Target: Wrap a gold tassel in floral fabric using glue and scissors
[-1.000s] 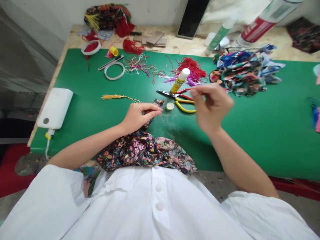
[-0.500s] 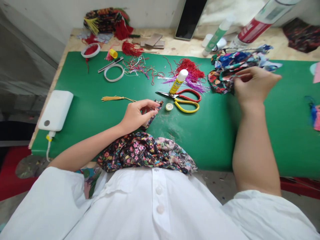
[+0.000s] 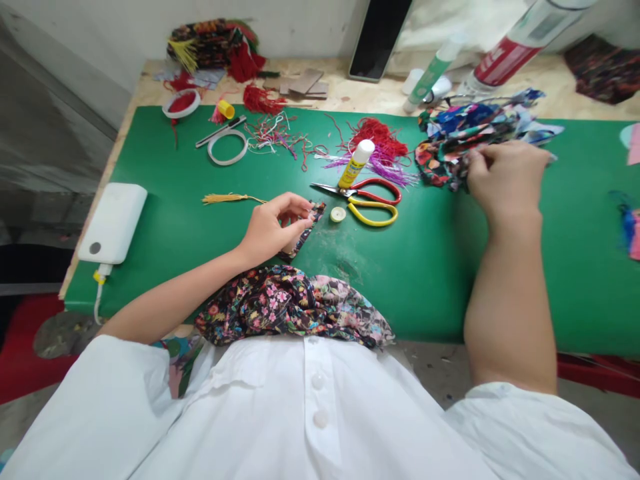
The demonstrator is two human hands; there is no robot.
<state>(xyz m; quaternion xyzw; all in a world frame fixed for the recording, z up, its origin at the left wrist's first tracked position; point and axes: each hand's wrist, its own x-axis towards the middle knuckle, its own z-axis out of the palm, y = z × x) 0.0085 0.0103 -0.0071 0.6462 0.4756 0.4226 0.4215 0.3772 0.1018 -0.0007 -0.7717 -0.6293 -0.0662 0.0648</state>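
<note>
Right hand (image 3: 506, 179) fingers closed into scrap pile (image 3: 463, 130), far right of bench; seemingly picking one piece. Left hand (image 3: 273, 228) pinched floral strip (image 3: 301, 241) mid-bench. Pulling one scrap free would need a single-layer pinch.

A narrow strip of dark floral fabric (image 3: 304, 233) is seen lying flat and slantwise on the green mat (image 3: 200, 220), near its front edge, with its far end pinched under the fingertips of the left hand (image 3: 273, 230). A heap of fabric scraps (image 3: 463, 130), crumpled and loosely piled in blues, reds, black and white, is set well apart from it toward the mat's far right side. The heap's near edge is gripped by the curled fingers of the right hand (image 3: 507, 177)
</note>
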